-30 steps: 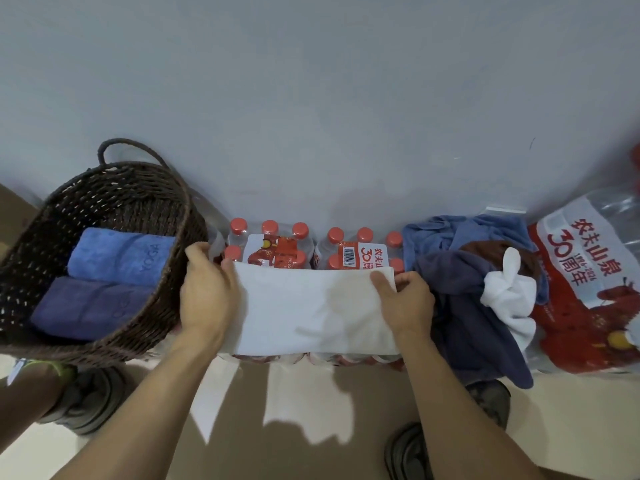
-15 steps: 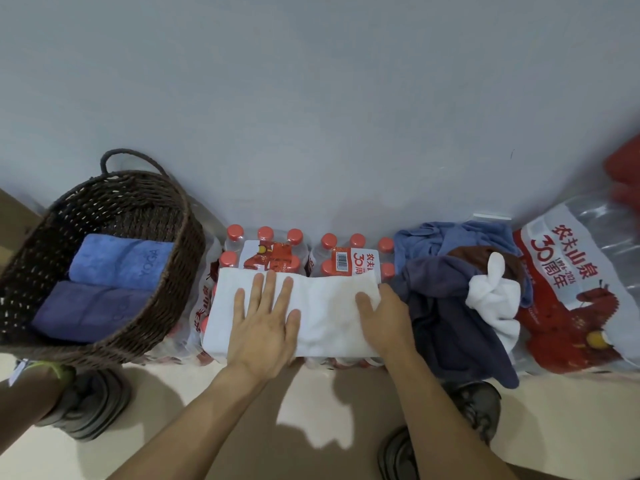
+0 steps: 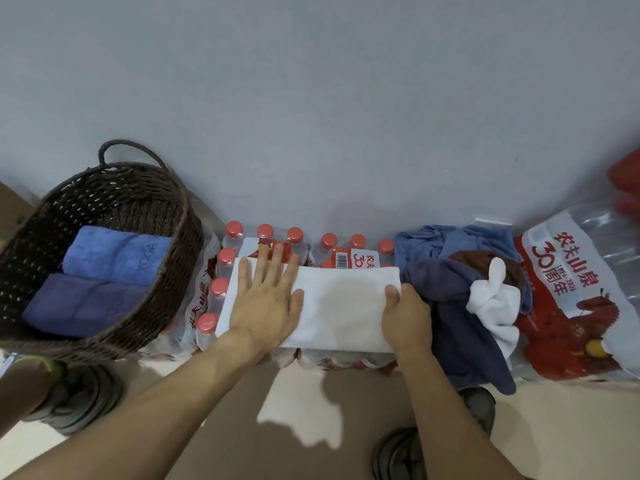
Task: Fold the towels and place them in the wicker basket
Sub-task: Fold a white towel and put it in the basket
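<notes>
Backdrop: plain grey wall (image 3: 311, 98) behind, pale floor (image 3: 554, 427) below.
Work surface: shrink-wrapped pack of red-capped bottles (image 3: 239, 268) against the wall.
White towel (image 3: 339, 306): folded into a band, lying flat on top of the pack, between the two hands.
Left hand (image 3: 266, 306): palm down on the towel's left half, fingers straight and slightly spread, pressing it flat.
Right hand (image 3: 407, 317): at the towel's right end, thumb on top, fingers curled under the edge, pinching it.
Basket (image 3: 166, 289): left of the pack, holding a blue towel (image 3: 114, 254) and a purple towel (image 3: 79, 303), both folded, side by side.
Pile (image 3: 460, 292): unfolded blue, navy, brown and white cloths, just right of the white towel.
Second pack (image 3: 568, 292): far right, red print on the wrap.
</notes>
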Demonstrator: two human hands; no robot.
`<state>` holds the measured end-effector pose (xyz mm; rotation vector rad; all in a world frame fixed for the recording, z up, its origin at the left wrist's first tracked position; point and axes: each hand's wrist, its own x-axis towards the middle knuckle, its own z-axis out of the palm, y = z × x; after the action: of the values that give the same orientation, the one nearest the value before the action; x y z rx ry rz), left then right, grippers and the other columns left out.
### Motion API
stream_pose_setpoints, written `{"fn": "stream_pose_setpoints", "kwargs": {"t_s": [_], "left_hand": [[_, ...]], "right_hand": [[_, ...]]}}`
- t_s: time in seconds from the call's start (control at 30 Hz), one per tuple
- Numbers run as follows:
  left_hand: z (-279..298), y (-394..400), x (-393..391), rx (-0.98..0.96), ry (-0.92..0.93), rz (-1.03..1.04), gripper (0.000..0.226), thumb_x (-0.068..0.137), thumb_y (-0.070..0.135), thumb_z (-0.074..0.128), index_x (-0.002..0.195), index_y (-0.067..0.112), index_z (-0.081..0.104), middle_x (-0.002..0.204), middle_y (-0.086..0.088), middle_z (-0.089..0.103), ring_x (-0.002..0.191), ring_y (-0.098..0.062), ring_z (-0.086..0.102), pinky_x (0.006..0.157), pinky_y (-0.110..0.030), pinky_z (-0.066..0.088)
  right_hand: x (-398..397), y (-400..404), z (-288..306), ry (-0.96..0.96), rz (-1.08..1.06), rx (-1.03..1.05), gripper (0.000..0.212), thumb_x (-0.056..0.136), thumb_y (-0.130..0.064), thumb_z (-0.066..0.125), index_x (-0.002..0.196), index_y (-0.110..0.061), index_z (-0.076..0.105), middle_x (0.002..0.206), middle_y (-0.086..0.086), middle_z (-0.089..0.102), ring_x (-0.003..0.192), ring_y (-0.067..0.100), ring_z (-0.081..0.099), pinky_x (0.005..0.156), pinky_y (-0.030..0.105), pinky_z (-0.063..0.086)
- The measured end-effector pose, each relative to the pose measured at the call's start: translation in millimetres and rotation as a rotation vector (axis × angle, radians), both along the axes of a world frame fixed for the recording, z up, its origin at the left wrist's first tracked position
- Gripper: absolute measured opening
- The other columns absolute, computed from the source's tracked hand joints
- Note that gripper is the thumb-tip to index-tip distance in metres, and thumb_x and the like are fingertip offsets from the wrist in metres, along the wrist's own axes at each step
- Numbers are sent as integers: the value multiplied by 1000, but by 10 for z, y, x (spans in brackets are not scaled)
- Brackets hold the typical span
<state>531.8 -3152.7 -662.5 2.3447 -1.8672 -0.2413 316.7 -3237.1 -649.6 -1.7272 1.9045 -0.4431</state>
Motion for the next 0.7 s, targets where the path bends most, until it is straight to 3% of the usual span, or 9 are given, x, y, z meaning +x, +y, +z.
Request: {"fn": "stream_pose_setpoints", "kwargs": {"t_s": [0.1, 0.2, 0.3, 0.4, 0.47, 0.53, 0.6, 0.63, 0.7], "left_hand": [[6, 4, -249, -73, 55, 3, 65, 98, 51, 17, 157, 23, 7, 165, -4, -4, 150, -24, -17, 120, -52, -11], [-86, 82, -433, 114, -36, -52, 65, 100, 51, 10, 157, 20, 1, 165, -5, -7, 149, -27, -19, 118, -56, -8], [-104, 68, -383, 108, 3, -65, 64, 101, 49, 16, 157, 18, 10, 165, -4, -3, 150, -27, -17, 119, -54, -10], [70, 34, -285, -188, 424, 27, 45, 98, 36, 47, 137, 15, 48, 149, -6, 39, 143, -28, 26, 119, -38, 17], [248, 13, -204, -397, 645, 195, 20, 96, 29, 54, 110, 19, 63, 116, 3, 61, 110, -15, 54, 95, -24, 41], [456, -38, -103, -291, 1056, 393, 25, 98, 39, 49, 94, 21, 66, 96, 2, 68, 83, -12, 65, 80, -31, 53], [574, -67, 16, -55, 1528, 527, 43, 97, 49, 44, 94, 17, 72, 92, -6, 74, 73, -17, 71, 74, -41, 60], [597, -52, 87, 26, 1648, 548, 49, 96, 53, 44, 97, 15, 75, 94, -9, 75, 77, -19, 73, 74, -40, 60], [585, 7, 206, 78, 1680, 569, 49, 89, 52, 56, 104, 9, 74, 100, -16, 75, 87, -25, 73, 80, -39, 57]], "right_hand": [[-18, -112, 92, -27, 32, 125, 30, 100, -34, 51, 106, -7, 62, 99, 10, 68, 82, 24, 62, 66, 30, 44], [-9, -192, 259, -116, 47, 200, 23, 94, -34, 60, 98, -11, 63, 94, 6, 69, 75, 19, 62, 57, 28, 43], [130, -201, 463, -237, 75, 187, 19, 92, -35, 64, 98, -17, 64, 88, -2, 67, 77, 16, 63, 62, 30, 48], [385, -152, 641, -317, 122, 213, 14, 87, -33, 70, 78, -24, 65, 81, -5, 69, 77, 18, 67, 72, 39, 57], [596, -65, 699, -402, 126, 235, 17, 83, -27, 74, 68, -26, 66, 70, -7, 72, 71, 17, 70, 70, 42, 59], [817, 64, 707, -490, 118, 255, 8, 81, -25, 75, 75, -25, 70, 73, -7, 74, 72, 16, 72, 70, 40, 61], [1008, 219, 685, -560, 154, 296, 10, 79, -26, 78, 87, -25, 72, 80, -9, 75, 75, 12, 72, 67, 31, 59], [1085, 293, 669, -564, 209, 330, 18, 79, -26, 79, 95, -25, 72, 85, -10, 74, 78, 10, 72, 67, 27, 58], [1194, 414, 649, -573, 322, 419, 31, 79, -25, 78, 108, -23, 70, 94, -9, 70, 78, 9, 71, 67, 23, 57]]}}
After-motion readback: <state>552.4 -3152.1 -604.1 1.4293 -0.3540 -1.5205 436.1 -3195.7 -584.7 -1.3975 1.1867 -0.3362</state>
